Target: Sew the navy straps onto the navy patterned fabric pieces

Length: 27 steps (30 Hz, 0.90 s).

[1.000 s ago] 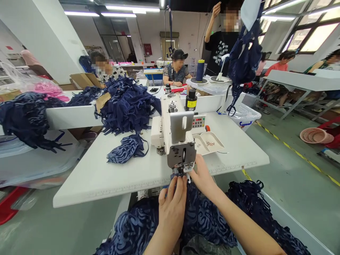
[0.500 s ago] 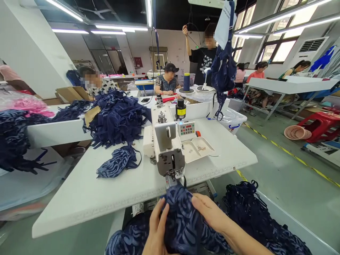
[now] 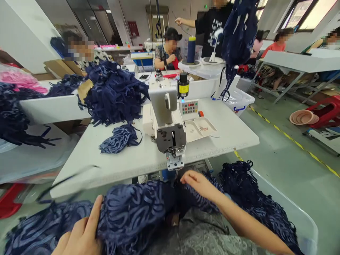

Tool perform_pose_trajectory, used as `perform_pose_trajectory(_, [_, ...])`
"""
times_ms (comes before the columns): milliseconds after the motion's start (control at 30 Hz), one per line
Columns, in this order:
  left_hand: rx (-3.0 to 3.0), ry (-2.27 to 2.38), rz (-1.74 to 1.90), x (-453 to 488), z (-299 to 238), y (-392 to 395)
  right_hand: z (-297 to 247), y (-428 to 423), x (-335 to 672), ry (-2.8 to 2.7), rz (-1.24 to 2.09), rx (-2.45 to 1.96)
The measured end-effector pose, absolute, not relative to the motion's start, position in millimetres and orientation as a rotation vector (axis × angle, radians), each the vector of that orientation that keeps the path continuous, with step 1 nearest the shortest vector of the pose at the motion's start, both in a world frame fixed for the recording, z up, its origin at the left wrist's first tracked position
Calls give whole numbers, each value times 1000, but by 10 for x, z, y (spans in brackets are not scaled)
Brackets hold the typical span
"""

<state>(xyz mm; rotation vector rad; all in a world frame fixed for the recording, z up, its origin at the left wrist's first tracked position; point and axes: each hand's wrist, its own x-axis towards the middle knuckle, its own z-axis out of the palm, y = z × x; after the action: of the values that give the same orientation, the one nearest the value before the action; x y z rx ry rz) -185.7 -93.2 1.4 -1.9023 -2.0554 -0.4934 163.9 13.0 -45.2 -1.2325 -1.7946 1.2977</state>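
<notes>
Low at the left, my left hand point(image 3: 82, 230) has its index finger stretched out against navy patterned garments point(image 3: 132, 209) heaped over my lap. Its thumb and other fingertips are hidden. Beyond it a dark strap point(image 3: 66, 180) is smeared by motion in the air. My right hand point(image 3: 198, 182) hovers just in front of the sewing machine point(image 3: 171, 138), fingers curled together, with no cloth visible in them. The machine's needle plate point(image 3: 175, 163) is bare. One patterned garment point(image 3: 119, 139) lies on the white table point(image 3: 85, 177), left of the machine.
A tall pile of navy garments point(image 3: 114, 92) stands at the back left. A divided tray point(image 3: 200, 128) with small pieces sits right of the machine. A clear bin point(image 3: 305, 216) holds strappy garments point(image 3: 255, 198) at my right. Several people work farther back.
The garment that both hands held at the needle has left the machine. My left hand has moved left and down; my right stays near the machine's front. The view has tilted down.
</notes>
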Motion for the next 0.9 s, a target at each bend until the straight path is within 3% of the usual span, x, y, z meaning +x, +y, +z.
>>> perform_pose_trajectory(67, [-1911,-2165,110,-1942,-284,-1103,-695,224,1769,-1896,1098,-1423])
perform_pose_trajectory(167, [-2017,-2422,738,-1943,-920,-1367,-1111,198,1881,-1998,1098,-1541])
perform_pose_trajectory(267, [-2025,-2600,899,-1981,-1318,-1481,-1408,37,1840,-2108,1101,-1585])
perform_pose_trajectory(333, [-2057,-2665,897,-2058,-1287,-1400,-1497,-46,1791,-2146,1078,-1603])
perform_pose_trajectory(433, [-2277,-2808,633,-2090,-892,-1118,-1444,-61,1813,-2149,1091,-1573])
perform_pose_trajectory(500, [-2522,-2811,81,-1929,-579,-896,-1273,-32,1894,-2132,1124,-1536])
perform_pose_trajectory(700, [-3010,-2593,-938,-708,-253,-363,-343,-112,2046,-2072,1372,-1197])
perform_pose_trajectory(833, [-3587,-2434,-921,-199,-216,-165,3,-226,2037,-2087,1333,-1094])
perform_pose_trajectory(900, [-3593,-2393,-1067,-132,-105,-92,8,-239,2046,-1984,1331,-1209])
